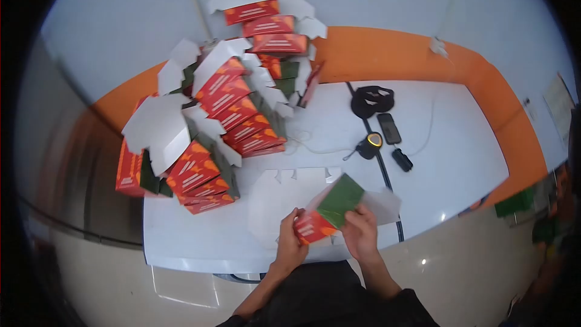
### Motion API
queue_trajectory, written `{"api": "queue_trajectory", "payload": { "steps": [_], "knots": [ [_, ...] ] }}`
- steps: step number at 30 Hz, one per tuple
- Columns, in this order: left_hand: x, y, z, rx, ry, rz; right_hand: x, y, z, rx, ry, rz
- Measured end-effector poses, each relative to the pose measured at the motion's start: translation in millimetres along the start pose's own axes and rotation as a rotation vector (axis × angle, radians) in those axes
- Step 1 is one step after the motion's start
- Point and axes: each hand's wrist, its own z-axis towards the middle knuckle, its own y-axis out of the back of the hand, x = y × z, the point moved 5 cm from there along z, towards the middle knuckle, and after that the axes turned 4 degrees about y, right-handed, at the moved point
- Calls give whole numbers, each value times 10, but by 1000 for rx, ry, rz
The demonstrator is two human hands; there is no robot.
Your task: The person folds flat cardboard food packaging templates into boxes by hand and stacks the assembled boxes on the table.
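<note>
A red and green carton [341, 201] with a white flap sticking out on the right is held tilted over the table's front part. My left hand [292, 239] grips its red end at the lower left, fingers wrapped round the edge. At its green side is my right hand [360, 230], with the thumb and fingers closed on the carton's edge. Beneath and behind the carton, a flat white cardboard sheet [266, 197] with cut edges lies on the table.
Stacked red cartons [242, 115] with open white flaps fill the table's left and back left. At the right are a black strap [372, 102], a phone [389, 128], a black and yellow round object [370, 144] and a small black item [402, 160]. An orange edge [387, 54] borders the white table [448, 145].
</note>
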Motion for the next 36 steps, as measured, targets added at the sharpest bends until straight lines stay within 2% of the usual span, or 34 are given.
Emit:
{"api": "queue_trajectory", "payload": {
  "steps": [2,4,7,8,11,12,15,16,19,21,24,27,28,31,32,35,36],
  "knots": [
    [152,9,7,49,159,-66,-184,150,48,168,-80,-212],
    [290,-21,-11,58,342,-247,-283,-92,50,427,-39,-587],
    [533,0,-29,41,501,-299,-706,-76,-119,697,-15,-1455],
    [747,5,-71,28,556,-315,-833,-1,-212,731,-154,-1591],
    [620,158,-85,106,635,-262,-1176,383,-318,780,-119,-1695],
    [794,141,-141,189,682,-306,-1217,485,-316,644,109,-1754],
    [910,85,-219,210,700,-529,-1131,739,-202,602,117,-1443],
    [932,76,-221,278,720,-548,-1074,755,-204,536,141,-1436],
    [1074,116,-182,473,772,-546,-1162,959,-257,632,120,-1376],
    [1159,153,-176,580,805,-470,-1199,961,-296,613,127,-1392],
    [984,255,-219,290,926,-669,-1195,938,-320,529,90,-1383],
    [785,422,-137,193,445,-441,-1109,833,-282,398,46,-1323],
    [592,478,-91,175,158,-135,-1053,773,-252,355,32,-1296],
    [383,410,-45,342,-38,236,-1034,694,-158,408,-149,-1201],
    [285,371,-9,332,-47,268,-967,614,-138,483,-164,-1212],
    [196,274,102,338,-124,337,-914,651,-106,463,-141,-1161],
    [65,267,160,277,-175,315,-897,711,-102,432,-142,-1141]
  ]
}}
